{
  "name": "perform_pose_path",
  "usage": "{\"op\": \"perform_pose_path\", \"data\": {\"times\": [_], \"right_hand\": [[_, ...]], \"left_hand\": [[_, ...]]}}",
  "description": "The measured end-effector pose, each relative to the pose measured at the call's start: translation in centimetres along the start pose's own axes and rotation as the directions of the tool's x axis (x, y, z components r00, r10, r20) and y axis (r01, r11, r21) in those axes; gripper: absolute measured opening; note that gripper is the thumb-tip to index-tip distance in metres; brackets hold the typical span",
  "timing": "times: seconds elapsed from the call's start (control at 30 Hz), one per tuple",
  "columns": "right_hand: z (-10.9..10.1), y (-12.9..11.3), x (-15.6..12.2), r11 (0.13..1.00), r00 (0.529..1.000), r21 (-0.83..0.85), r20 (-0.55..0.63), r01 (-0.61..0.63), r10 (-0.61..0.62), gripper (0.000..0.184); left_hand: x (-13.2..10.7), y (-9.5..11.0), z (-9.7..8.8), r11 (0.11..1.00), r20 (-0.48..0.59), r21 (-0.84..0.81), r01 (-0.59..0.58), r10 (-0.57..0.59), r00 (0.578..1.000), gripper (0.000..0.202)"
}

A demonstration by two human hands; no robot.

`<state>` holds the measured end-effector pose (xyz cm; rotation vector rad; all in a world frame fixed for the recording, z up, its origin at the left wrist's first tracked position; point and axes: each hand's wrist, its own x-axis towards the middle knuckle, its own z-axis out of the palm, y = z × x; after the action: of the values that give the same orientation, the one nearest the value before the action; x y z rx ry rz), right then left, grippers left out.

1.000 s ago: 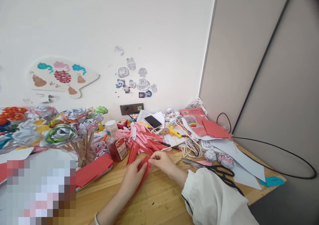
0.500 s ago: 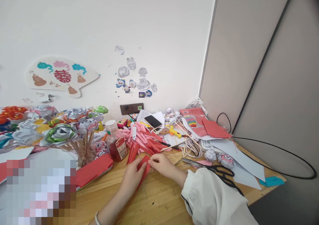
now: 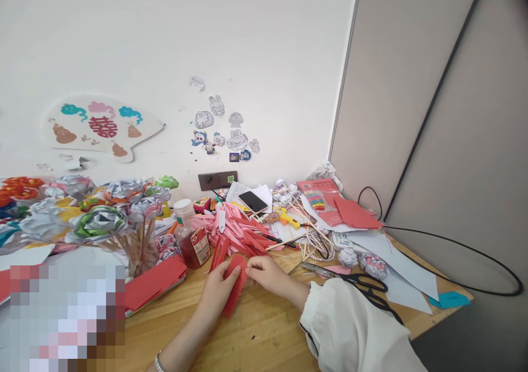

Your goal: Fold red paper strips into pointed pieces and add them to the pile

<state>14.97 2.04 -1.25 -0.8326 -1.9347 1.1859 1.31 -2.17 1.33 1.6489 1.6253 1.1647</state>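
Note:
A narrow piece of red paper point(image 3: 235, 296) is held up over the wooden table, its broad side towards me. My left hand point(image 3: 219, 285) grips its left side, thumb across the front. At the right edge, the fingers of my right hand point(image 3: 263, 273) are pinched together on the paper; their tips are partly hidden. Just beyond my hands lies a heap of pink and red folded paper strips point(image 3: 235, 226). Black-handled scissors point(image 3: 363, 284) rest beside my right forearm.
A jar of red liquid point(image 3: 190, 240) and a stack of red paper point(image 3: 157, 284) stand to the left, near paper flowers point(image 3: 101, 221). Behind are a phone point(image 3: 253, 201) and a yellow glue gun point(image 3: 289, 218). White sheets point(image 3: 406, 289) and a black cable point(image 3: 474, 245) lie right.
The red paper has turned so more of its broad face shows. My left thumb has shifted slightly, and my right fingers stay at the paper's right edge.

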Motion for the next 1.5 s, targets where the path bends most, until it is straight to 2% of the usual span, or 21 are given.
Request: {"op": "perform_pose_path", "data": {"times": [0.1, 0.2, 0.27, 0.57, 0.7, 0.8, 0.93, 1.2, 1.37, 1.5], "right_hand": [[-0.4, -0.3, -0.1, 1.000, 0.999, -0.004, -0.035, 0.015, -0.015, 0.016], [-0.7, -0.6, -0.2, 0.999, 0.999, -0.032, -0.045, 0.029, -0.031, 0.017], [-0.8, -0.7, -0.2, 0.999, 0.999, -0.044, -0.025, 0.032, -0.033, 0.017], [-0.9, -0.5, -0.3, 0.980, 1.000, -0.198, -0.014, 0.005, -0.008, 0.016], [-0.9, -0.4, -0.3, 0.965, 1.000, -0.260, -0.001, 0.021, -0.022, 0.016], [-0.9, -0.6, -0.4, 0.973, 1.000, -0.229, 0.004, 0.028, -0.027, 0.017], [-1.1, -1.2, -0.4, 0.992, 1.000, -0.123, 0.013, 0.016, -0.014, 0.017], [-1.5, -1.2, -0.3, 0.998, 0.994, 0.041, 0.100, -0.054, 0.050, 0.016], [-1.5, -1.3, -0.3, 0.990, 0.985, 0.093, 0.145, -0.107, 0.093, 0.016], [-1.5, -1.3, -0.4, 0.987, 0.985, 0.093, 0.128, -0.128, 0.115, 0.018]], "left_hand": [[0.0, -0.1, 0.2, 0.977, 0.062, -0.175, 0.122, -0.112, 0.992, 0.033], [-0.2, 0.0, 0.3, 0.850, 0.218, -0.416, 0.322, -0.251, 0.943, 0.035], [-0.4, 0.2, 0.3, 0.774, 0.318, -0.488, 0.403, -0.273, 0.908, 0.034], [-1.6, 2.6, 0.1, 0.757, 0.334, -0.490, 0.433, -0.296, 0.895, 0.040], [-1.2, 1.9, 0.0, 0.721, 0.390, -0.495, 0.485, -0.314, 0.866, 0.038], [-0.9, 1.1, -0.2, 0.707, 0.445, -0.490, 0.511, -0.301, 0.844, 0.034], [-0.6, 0.8, -0.3, 0.743, 0.476, -0.472, 0.474, -0.238, 0.847, 0.034], [-0.1, 0.9, -0.7, 0.903, 0.415, -0.297, 0.312, -0.172, 0.893, 0.033], [-0.1, 0.8, -0.7, 0.942, 0.391, -0.222, 0.250, -0.149, 0.908, 0.036], [-0.1, 1.0, -0.6, 0.956, 0.375, -0.187, 0.225, -0.142, 0.916, 0.037]]}}
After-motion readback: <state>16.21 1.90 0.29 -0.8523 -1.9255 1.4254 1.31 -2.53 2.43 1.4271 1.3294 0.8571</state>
